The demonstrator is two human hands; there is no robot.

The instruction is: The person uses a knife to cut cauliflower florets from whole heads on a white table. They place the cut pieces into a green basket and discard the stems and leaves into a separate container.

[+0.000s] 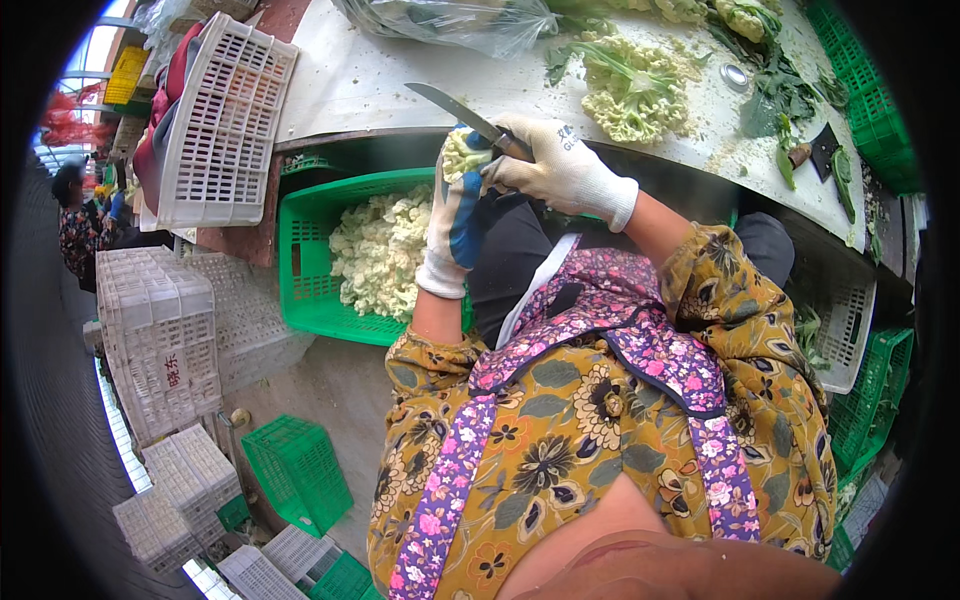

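My left hand (456,217), in a white glove with a blue coated palm, grips a piece of cauliflower (463,155). A knife (459,107) with a steel blade and a brown handle sits in my right hand (555,161), which wears a white glove. Its blade passes just above the cauliflower piece and points up and left; whether it touches cannot be told. Below and left of my hands is a green plastic crate (300,307) with many cut cauliflower florets (379,251) inside. A larger cauliflower head (634,86) lies on the white tabletop (360,97) beyond my right hand.
A clear plastic bag (465,22) and trimmed leaves (784,97) lie on the table. A white crate (225,120) stands at its left end. Stacked white crates (157,337) and a green crate (298,472) stand on the floor (330,397). Another person (79,225) is at far left.
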